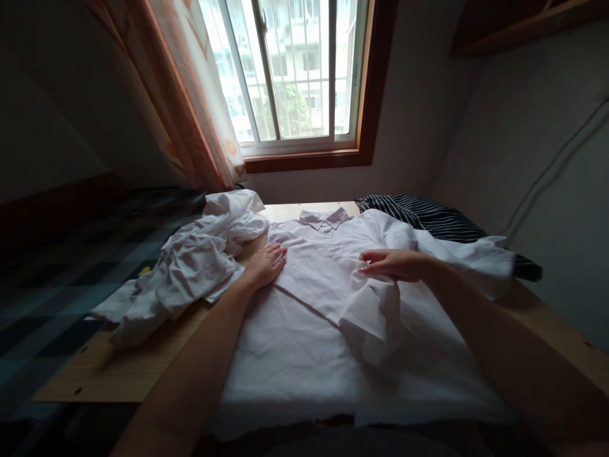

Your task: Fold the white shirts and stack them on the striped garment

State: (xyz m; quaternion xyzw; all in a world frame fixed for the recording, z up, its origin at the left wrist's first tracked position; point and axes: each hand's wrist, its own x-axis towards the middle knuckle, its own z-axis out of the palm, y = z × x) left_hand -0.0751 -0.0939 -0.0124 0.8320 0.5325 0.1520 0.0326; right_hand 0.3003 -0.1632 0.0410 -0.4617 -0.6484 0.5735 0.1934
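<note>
A white collared shirt (295, 355) lies spread on a wooden board, its collar pointing toward the window. One sleeve is folded diagonally across the shirt's front. My left hand (266, 263) rests flat on the shirt's left edge, fingers stretched out. Over the right half, my right hand (392, 263) pinches the white cloth between thumb and fingers, and the held part hangs in loose folds below. The shirt's other sleeve stretches out to the right, beyond my right wrist.
Left of the shirt lies a crumpled pile of white clothing (190, 260). Dark striped cloth (428, 216) sits at the back right. The wooden board (118, 374) rests beside a checked bedspread (57, 279). A curtain (181, 95) hangs by the window (299, 76).
</note>
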